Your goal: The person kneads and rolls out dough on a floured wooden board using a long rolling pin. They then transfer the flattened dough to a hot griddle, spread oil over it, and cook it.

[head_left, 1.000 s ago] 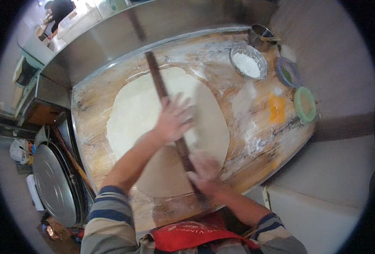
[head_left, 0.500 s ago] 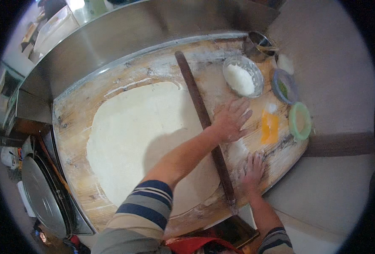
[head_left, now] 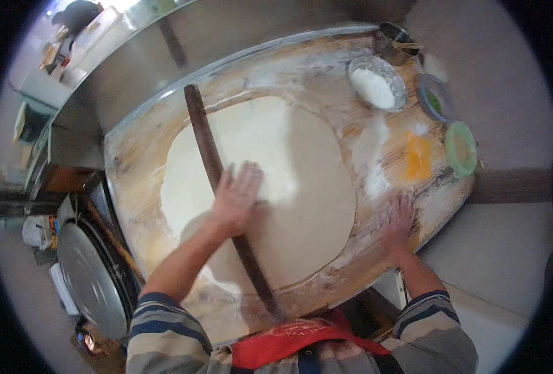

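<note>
Head view: left hand (head_left: 234, 202) outstretched, unclenched across rolling pin (head_left: 204, 138); right hand (head_left: 399, 225) splayed, free (apparently touching board (head_left: 133, 163)).

Rolling pin (head_left: 208, 156) (middle) behind left hand (head_left: 236, 199)

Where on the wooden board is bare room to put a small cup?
The board is bare left of the dough and, though floury, between dough and flat yellow piece. Its far right corner is crowded: flour bowl, metal pot, blue bowl, green bowl.
</note>
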